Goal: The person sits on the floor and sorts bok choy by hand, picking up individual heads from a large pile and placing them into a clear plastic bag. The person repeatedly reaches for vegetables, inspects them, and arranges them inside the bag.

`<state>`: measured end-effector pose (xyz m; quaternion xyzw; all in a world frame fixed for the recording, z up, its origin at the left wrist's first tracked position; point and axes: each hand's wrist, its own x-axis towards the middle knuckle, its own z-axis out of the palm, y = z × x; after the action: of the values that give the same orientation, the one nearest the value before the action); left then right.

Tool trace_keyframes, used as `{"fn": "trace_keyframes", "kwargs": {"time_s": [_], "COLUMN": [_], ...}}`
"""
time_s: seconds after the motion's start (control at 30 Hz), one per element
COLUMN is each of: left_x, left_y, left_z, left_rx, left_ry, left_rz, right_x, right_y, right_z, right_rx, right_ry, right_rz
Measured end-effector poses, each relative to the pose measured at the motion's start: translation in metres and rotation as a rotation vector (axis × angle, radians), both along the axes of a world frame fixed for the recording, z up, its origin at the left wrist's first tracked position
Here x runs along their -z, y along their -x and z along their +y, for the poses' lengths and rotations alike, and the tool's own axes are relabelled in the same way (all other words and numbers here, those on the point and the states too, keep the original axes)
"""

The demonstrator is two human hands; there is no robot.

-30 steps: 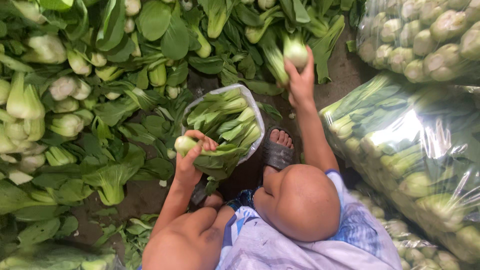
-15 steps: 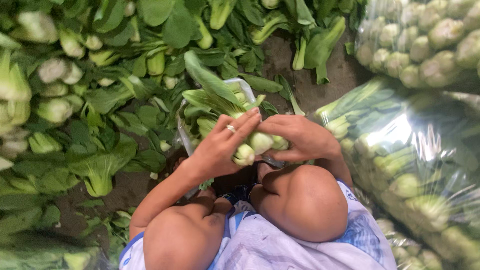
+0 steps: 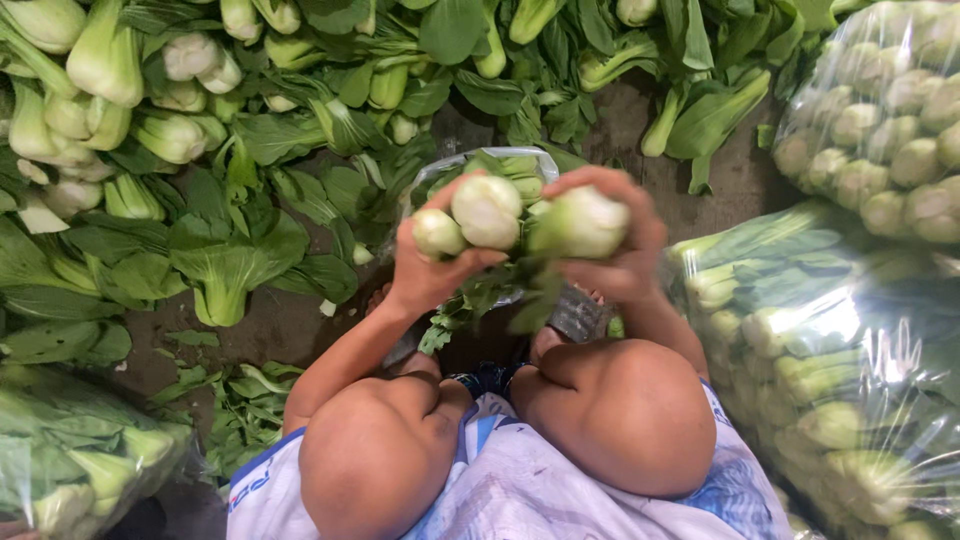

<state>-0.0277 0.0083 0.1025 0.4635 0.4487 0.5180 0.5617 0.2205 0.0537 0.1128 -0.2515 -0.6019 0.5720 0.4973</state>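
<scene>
An open clear bag [image 3: 440,175] is sitting on the floor [image 3: 640,130] just ahead of the person's knees, its mouth facing up and filled with bok choy packed stalks-up. To the right, two big clear sacks [image 3: 830,330] are bulging with more heads, their pale bases pressing against the plastic; one is lying along the floor's right edge, the other is filling the top right corner. A third filled sack [image 3: 70,460] is lying at the bottom left corner. A loose pile of bok choy [image 3: 200,140] is spreading across the floor's top and left edges, and scattered leaves [image 3: 240,400] are lying beside the left knee.

The left hand [image 3: 425,270] is gripping two bok choy heads [image 3: 470,215] above the open bag, cut ends pointing up towards the camera. The fingers are curling around the stalks from below, with the thumb crossing in front; the small head is sitting nearer the wrist and the larger one is rising past the fingertips. The right hand [image 3: 625,250] is clamping a third head [image 3: 585,225], fingers arching over its top and the palm behind it, leaves hanging down towards the bag. The three heads are pressing side by side, touching, between both hands. A grey sandal [image 3: 575,315] is showing under the right hand.
</scene>
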Motion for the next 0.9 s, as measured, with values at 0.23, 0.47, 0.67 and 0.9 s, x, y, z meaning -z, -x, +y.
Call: {"fn": "trace_keyframes", "kwargs": {"time_s": [0.23, 0.47, 0.67, 0.9], "left_x": [0.013, 0.008, 0.009, 0.035], "left_y": [-0.001, -0.019, -0.013, -0.033], "left_z": [-0.003, -0.005, -0.001, -0.008], "left_rx": [-0.108, 0.079, 0.268, 0.204], "left_ry": [0.077, 0.061, -0.089, 0.14], "left_rz": [-0.049, -0.085, -0.094, -0.48], "right_x": [-0.022, 0.008, 0.023, 0.031], "right_y": [-0.008, 0.021, -0.001, 0.013], "right_z": [0.012, 0.005, 0.009, 0.005], "right_rx": [0.056, -0.072, -0.162, -0.205], "right_ry": [0.104, 0.245, 0.34, 0.458], "right_rz": [-0.031, -0.302, -0.157, -0.047]}}
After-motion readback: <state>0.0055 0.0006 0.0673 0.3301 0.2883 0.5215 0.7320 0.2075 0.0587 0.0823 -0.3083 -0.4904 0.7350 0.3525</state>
